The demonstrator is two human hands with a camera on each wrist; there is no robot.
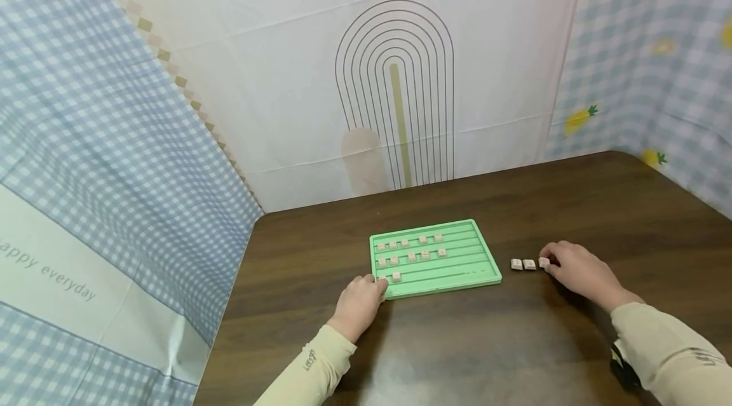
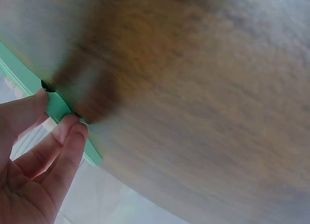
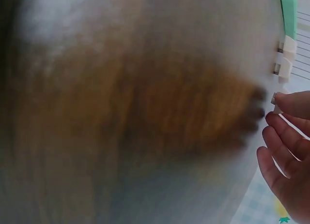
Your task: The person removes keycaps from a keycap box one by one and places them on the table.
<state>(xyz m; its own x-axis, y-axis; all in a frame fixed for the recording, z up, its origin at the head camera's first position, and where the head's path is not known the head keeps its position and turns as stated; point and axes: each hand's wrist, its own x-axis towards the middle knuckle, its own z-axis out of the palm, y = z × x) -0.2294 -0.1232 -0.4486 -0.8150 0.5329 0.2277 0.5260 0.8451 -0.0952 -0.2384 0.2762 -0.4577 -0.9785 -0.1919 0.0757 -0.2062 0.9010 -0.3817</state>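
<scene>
A light green grooved board (image 1: 457, 269) lies on the table, with small pale keycaps standing in its three left-hand rows. My left hand (image 1: 360, 304) holds the board's near left corner; in the left wrist view, thumb and fingers (image 2: 72, 137) pinch its green edge (image 2: 58, 108). Right of the board, two pale keycaps (image 1: 523, 263) sit side by side on the wood. Just beyond them my right hand (image 1: 580, 272) pinches another keycap (image 1: 544, 262) between thumb and fingertips. That keycap (image 3: 274, 102) is partly covered by the thumb in the right wrist view.
The dark brown wooden table (image 1: 446, 349) reaches back to a white printed cloth (image 1: 274, 75). Blue checked curtains (image 1: 114, 139) hang at the left and right sides. A dark band (image 1: 623, 365) shows under the right sleeve.
</scene>
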